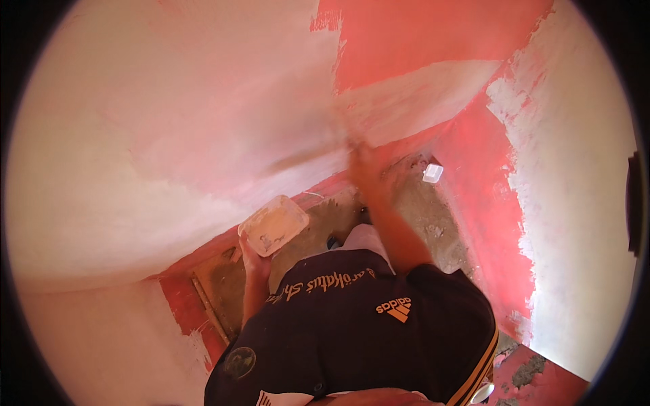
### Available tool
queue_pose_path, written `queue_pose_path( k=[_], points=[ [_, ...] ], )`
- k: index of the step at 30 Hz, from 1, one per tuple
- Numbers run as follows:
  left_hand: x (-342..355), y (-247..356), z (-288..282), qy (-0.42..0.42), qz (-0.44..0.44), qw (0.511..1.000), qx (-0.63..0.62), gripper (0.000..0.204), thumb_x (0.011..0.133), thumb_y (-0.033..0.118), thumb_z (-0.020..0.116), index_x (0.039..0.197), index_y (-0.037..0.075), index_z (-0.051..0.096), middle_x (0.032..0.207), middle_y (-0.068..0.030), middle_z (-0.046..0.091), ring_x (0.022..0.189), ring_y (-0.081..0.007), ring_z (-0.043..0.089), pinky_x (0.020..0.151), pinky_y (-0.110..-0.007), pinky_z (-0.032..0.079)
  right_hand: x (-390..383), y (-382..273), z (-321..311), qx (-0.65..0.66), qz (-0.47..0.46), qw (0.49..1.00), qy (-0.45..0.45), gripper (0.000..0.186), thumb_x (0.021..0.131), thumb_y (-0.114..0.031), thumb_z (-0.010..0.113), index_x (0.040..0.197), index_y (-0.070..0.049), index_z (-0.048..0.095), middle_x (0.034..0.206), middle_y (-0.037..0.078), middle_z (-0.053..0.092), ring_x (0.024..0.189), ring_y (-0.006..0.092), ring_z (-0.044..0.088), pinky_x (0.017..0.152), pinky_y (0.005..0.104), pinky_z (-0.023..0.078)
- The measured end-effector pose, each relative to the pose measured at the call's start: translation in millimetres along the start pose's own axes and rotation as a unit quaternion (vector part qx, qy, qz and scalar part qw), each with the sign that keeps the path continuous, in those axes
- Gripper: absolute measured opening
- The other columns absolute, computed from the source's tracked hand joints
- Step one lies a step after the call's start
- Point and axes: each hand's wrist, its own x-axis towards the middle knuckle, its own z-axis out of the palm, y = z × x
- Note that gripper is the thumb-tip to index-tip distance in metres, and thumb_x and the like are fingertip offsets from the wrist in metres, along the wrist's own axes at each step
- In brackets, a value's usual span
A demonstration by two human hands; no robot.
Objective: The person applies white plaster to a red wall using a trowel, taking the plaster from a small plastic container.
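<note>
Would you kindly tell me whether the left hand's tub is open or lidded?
Open: the tub shows its smeared inside, with no lid on.

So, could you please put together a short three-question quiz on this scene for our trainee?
1. True or false: the left hand holds the plastic tub.
2. In the picture, where is the small white container?
A) Inside the tub
B) Right of the tub
C) Left of the tub
3. Short answer: why is the tool in the right hand hard to identify?

Key: 1. True. 2. B. 3. It is blurred.
</note>
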Motion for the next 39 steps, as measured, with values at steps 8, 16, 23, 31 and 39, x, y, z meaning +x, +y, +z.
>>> queue_pose_path(
  k=[8,16,23,31,39],
  points=[
    [4.7,-6.4,7.5,0.063,0.026,0.998,-0.008,0.066,0.098,0.062,0.039,0.143,0.015,0.049,0.132,-0.007,0.064,0.111,-0.0305,0.067,0.067,-0.04,0.059,130.1,35.2,-99.0,0.041,0.014,0.967,0.252,0.03,0.102,-0.011,0.047,0.12,0.003,0.067,0.105,0.015,0.07,0.097,0.0256,0.066,0.087,0.0363,0.052],
    [8.8,-5.2,-18.9,0.005,-0.005,0.999,-0.031,0.065,0.102,0.06,0.037,0.15,0.017,0.044,0.144,-0.0058,0.056,0.127,-0.0283,0.059,0.094,-0.047,0.055,-13.7,-27.7,-4.3,0.166,0.055,0.984,0.014,0.035,0.1,-0.012,0.053,0.132,-0.004,0.063,0.106,0.016,0.07,0.1,0.0276,0.066,0.092,0.0374,0.051],
    [9.7,-16.9,-22.3,0.047,0.006,0.998,-0.051,0.065,0.102,0.061,0.038,0.149,0.017,0.044,0.143,-0.0052,0.057,0.126,-0.0281,0.059,0.089,-0.046,0.055,148.8,45.2,-145.9,0.178,0.102,0.947,0.247,0.029,0.104,-0.015,0.049,0.108,0.007,0.067,0.084,0.002,0.06,0.071,0.0133,0.051,0.064,0.0307,0.045],
    [7.8,-2.7,-13.6,0.012,0.002,1.0,0.007,0.064,0.103,0.059,0.035,0.148,0.015,0.046,0.144,-0.0062,0.057,0.127,-0.0287,0.059,0.094,-0.046,0.055,-24.4,-51.5,30.3,0.201,-0.049,0.977,0.054,0.032,0.1,-0.014,0.053,0.127,-0.003,0.066,0.12,0.016,0.071,0.105,0.033,0.068,0.094,0.037,0.054],
    [4.7,-6.0,-10.5,0.043,0.033,0.999,-0.006,0.058,0.099,0.055,0.043,0.141,0.015,0.051,0.135,-0.0061,0.061,0.116,-0.029,0.065,0.085,-0.044,0.059,134.4,16.3,-129.4,0.127,0.103,0.937,0.31,0.028,0.096,-0.005,0.048,0.115,0.005,0.067,0.101,0.015,0.072,0.093,0.0232,0.065,0.087,0.0359,0.051]
  ],
)
